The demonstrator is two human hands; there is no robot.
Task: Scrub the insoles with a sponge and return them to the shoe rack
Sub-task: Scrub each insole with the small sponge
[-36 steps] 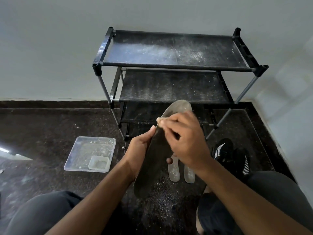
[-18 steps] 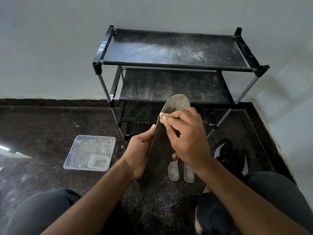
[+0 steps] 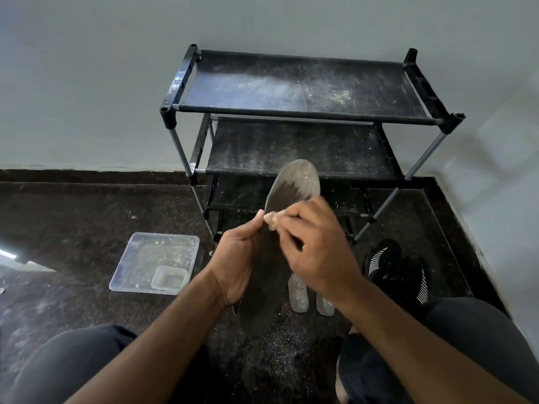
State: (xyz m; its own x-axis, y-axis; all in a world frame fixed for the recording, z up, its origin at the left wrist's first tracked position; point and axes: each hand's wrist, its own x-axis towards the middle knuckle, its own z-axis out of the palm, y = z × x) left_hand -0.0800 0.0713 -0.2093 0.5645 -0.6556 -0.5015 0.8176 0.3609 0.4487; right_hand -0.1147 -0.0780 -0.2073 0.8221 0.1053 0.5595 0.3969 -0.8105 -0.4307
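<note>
My left hand (image 3: 236,266) grips a dark insole (image 3: 291,185) by its left edge and holds it tilted, toe end up toward the rack. The toe end is pale with dust; the rest is dark. My right hand (image 3: 315,252) pinches a small pale sponge (image 3: 269,221) and presses it on the insole's middle, near my left thumb. The black shoe rack (image 3: 306,112) stands against the wall behind, its shelves dusty and bare.
A clear plastic tray (image 3: 145,258) with a small clear tub (image 3: 169,281) in it lies on the dark floor to the left. Two pale insoles (image 3: 297,293) lie on the floor under my hands. Black sneakers (image 3: 396,272) sit to the right. My knees frame the bottom.
My right hand has slid the sponge down the insole from near the toe toward the middle, leaving a dark scrubbed strip. The left hand keeps its hold.
</note>
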